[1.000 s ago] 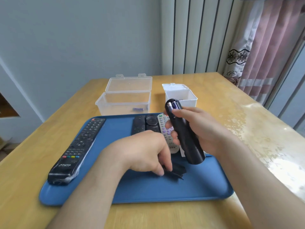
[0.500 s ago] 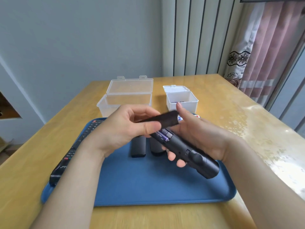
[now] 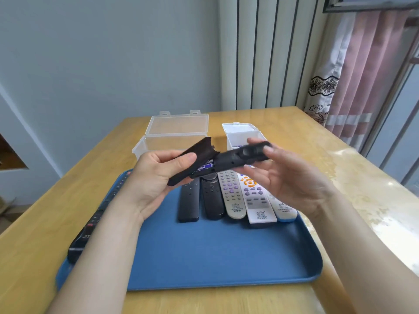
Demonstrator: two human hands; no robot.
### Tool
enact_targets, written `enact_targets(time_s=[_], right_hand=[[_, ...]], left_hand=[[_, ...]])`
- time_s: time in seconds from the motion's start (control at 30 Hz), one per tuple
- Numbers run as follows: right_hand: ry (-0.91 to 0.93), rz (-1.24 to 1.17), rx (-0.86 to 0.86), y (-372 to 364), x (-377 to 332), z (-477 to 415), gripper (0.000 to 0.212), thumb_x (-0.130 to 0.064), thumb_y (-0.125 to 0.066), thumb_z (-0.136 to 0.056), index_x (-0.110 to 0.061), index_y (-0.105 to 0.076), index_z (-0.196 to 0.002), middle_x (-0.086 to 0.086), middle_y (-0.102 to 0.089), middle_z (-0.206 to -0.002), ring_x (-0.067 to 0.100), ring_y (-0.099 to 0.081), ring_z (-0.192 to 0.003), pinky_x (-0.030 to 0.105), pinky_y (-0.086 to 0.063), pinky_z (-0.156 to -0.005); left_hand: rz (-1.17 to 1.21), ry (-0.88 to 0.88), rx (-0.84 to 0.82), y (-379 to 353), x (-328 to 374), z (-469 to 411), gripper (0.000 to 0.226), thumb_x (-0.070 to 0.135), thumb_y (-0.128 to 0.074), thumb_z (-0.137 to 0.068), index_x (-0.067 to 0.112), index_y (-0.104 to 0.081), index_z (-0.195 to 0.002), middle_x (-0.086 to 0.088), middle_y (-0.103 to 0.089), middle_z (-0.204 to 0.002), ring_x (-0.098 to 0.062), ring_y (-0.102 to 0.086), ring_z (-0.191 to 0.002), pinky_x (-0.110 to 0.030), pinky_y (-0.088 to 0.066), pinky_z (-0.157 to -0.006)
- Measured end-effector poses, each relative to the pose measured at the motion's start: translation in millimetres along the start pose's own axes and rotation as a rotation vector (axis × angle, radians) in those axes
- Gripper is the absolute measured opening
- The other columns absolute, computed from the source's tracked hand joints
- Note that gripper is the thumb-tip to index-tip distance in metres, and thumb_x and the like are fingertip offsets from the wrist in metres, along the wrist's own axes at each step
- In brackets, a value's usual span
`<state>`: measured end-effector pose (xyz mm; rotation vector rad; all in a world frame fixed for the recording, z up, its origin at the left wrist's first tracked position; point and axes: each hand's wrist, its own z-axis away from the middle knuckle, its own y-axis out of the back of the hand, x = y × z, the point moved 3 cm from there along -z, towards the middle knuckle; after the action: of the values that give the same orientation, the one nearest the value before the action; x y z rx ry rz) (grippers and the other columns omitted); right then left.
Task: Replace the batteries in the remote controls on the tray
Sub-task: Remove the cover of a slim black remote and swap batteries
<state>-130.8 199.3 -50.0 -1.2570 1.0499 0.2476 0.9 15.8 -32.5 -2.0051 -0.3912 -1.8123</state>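
Observation:
Above the blue tray [image 3: 217,259] I hold a black remote [image 3: 240,156] lying crosswise, its battery bay open with purple batteries [image 3: 204,167] showing. My left hand [image 3: 156,180] grips the remote's left end and pins the black battery cover [image 3: 195,159] on top of it under the thumb. The remote's right end is held between the thumb and fingers of my right hand [image 3: 288,177]. Several other remotes lie side by side on the tray: two black [image 3: 189,202], a beige [image 3: 232,193] and two white [image 3: 258,202]. A long black remote [image 3: 90,225] lies at the tray's left edge, partly behind my left forearm.
Two open clear plastic boxes stand behind the tray on the wooden table: a larger one [image 3: 174,132] at the left, a smaller one [image 3: 242,134] at the right with something purple inside. Curtains [image 3: 362,71] hang at the right.
The held remote has turned from slanting toward me to lying crosswise and higher. My left hand, which lifted the cover off the tray, now holds it against the remote. The remotes on the tray are uncovered.

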Motion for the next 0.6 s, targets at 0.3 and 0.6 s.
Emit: enact_targets(time_s=[0.3,0.6], right_hand=[[0.168,0.166,0.27,-17,22,-11,0.011,-0.019,-0.055,-0.098,-0.011,-0.064,-0.097,0.011,-0.074,-0.095,0.028,-0.073,-0.085,0.041,-0.06,-0.08],[0.119,0.215,0.297,-25,16,-5,0.031,-0.027,-0.044,-0.104,-0.002,-0.06,-0.097,0.02,-0.074,-0.083,0.031,-0.074,-0.074,0.036,-0.061,-0.064]], left_hand=[[0.007,-0.085,0.109,-39,-21,0,0.027,0.014,-0.074,-0.077,0.014,-0.067,-0.102,-0.008,-0.067,-0.081,-0.018,-0.065,-0.067,-0.029,-0.054,-0.061],[-0.62,-0.374,0.044,-43,-15,3,0.021,0.03,-0.074,-0.082,0.034,-0.071,-0.102,0.013,-0.069,-0.095,-0.009,-0.063,-0.079,-0.03,-0.055,-0.078]])
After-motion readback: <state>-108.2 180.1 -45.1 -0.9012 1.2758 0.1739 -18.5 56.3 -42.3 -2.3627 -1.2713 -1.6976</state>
